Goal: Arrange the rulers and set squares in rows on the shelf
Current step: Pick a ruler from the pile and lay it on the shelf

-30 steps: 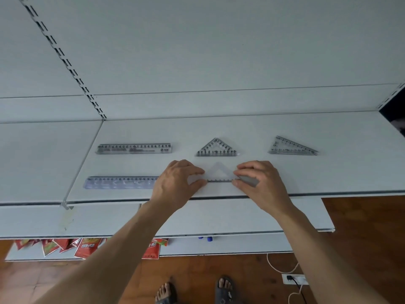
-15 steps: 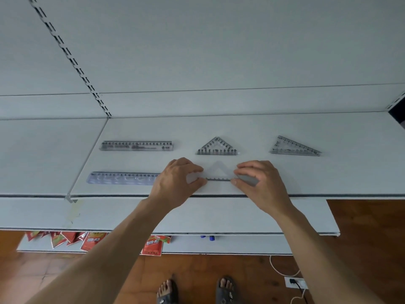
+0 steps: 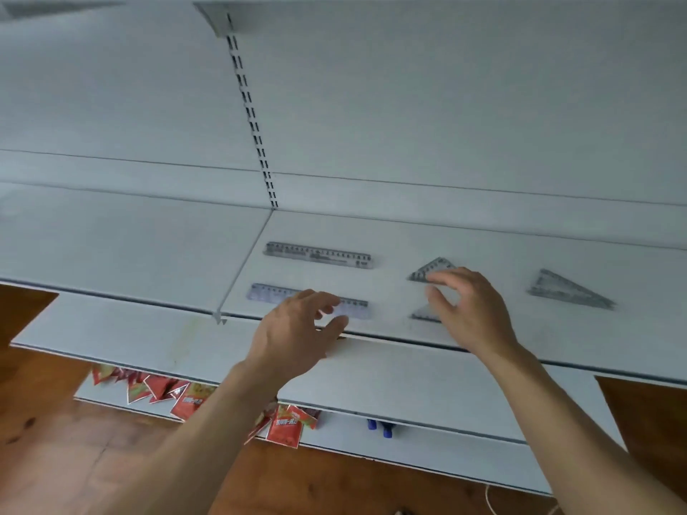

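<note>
1 front ruler (image 3: 271, 293) beneath left hand (image 3: 297, 328), front set square (image 3: 425, 314) beneath right hand (image 3: 468, 310)

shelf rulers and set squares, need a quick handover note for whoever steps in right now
Left hand: open, holding nothing, over the front ruler.
Right hand: open, holding nothing, covering most of the front set square.
Back row on the shelf: back ruler, back set square, long set square.
Done: two rows laid flat.
Left: front row lacks a third piece; none in view.
</note>
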Demonstrator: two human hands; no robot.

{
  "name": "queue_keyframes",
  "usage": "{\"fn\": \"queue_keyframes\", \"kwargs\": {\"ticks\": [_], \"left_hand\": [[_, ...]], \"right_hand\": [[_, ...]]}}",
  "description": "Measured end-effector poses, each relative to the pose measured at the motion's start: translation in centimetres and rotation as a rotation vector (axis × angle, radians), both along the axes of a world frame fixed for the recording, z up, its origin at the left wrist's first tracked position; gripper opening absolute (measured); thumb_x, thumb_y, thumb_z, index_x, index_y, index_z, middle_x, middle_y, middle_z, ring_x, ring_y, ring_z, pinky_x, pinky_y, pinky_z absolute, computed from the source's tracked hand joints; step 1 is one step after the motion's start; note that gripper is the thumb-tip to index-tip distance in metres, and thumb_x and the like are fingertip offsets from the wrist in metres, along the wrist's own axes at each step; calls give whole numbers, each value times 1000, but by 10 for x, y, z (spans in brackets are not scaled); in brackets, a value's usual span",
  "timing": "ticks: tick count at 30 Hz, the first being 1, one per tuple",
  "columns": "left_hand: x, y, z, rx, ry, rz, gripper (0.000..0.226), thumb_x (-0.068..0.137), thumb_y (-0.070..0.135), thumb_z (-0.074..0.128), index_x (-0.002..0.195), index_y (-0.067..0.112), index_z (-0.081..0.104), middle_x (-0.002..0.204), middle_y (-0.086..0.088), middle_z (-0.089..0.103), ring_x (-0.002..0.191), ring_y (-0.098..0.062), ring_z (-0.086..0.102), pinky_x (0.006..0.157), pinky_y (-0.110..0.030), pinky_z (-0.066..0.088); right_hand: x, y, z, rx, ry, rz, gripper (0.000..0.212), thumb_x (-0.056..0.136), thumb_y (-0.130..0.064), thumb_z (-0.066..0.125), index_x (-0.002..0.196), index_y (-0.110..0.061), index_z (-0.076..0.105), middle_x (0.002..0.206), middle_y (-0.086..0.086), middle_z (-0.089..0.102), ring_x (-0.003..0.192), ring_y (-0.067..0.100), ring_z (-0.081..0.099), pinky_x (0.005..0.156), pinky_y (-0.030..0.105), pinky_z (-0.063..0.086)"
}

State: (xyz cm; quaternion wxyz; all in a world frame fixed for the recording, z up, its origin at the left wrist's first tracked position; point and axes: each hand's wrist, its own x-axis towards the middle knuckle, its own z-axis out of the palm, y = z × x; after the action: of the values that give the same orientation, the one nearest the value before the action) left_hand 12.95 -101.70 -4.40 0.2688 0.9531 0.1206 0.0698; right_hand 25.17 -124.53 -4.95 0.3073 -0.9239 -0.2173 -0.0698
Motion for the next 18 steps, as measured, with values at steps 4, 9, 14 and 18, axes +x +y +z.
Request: {"fn": "queue_keyframes", "kwargs": {"ticks": [4, 9, 14, 18], "left_hand": [[-59, 77, 9, 72, 4, 119, 32, 86, 53, 57, 113, 39, 61, 100, 21, 60, 92, 0, 59, 75, -21, 45], [-148, 181, 20, 110, 43, 303, 37, 88, 56, 52, 120, 38, 56, 102, 23, 55, 92, 0, 56, 73, -21, 43], [-244, 265, 26, 152, 55, 509, 41, 90, 57, 48, 125, 36, 54, 113, 19, 60, 91, -3, 56, 65, -19, 41], [-304, 314, 22, 136, 66, 654, 41, 88, 57, 50, 123, 37, 56, 109, 19, 62, 93, -5, 56, 70, -22, 43]], "right_hand": [[-23, 97, 19, -44, -5, 141, 22, 89, -27, 61, 108, -20, 69, 115, -2, 65, 111, 19, 57, 93, 29, 42], [-78, 241, 36, -92, 40, 369, 29, 90, -33, 57, 116, -22, 65, 120, -3, 61, 112, 17, 55, 92, 28, 42], [-147, 377, 51, -88, 46, 557, 32, 89, -37, 57, 117, -24, 64, 121, -6, 60, 109, 12, 57, 93, 29, 44], [-193, 451, 50, -114, 81, 670, 30, 88, -38, 58, 114, -26, 65, 120, -7, 61, 107, 11, 57, 92, 30, 46]]}}
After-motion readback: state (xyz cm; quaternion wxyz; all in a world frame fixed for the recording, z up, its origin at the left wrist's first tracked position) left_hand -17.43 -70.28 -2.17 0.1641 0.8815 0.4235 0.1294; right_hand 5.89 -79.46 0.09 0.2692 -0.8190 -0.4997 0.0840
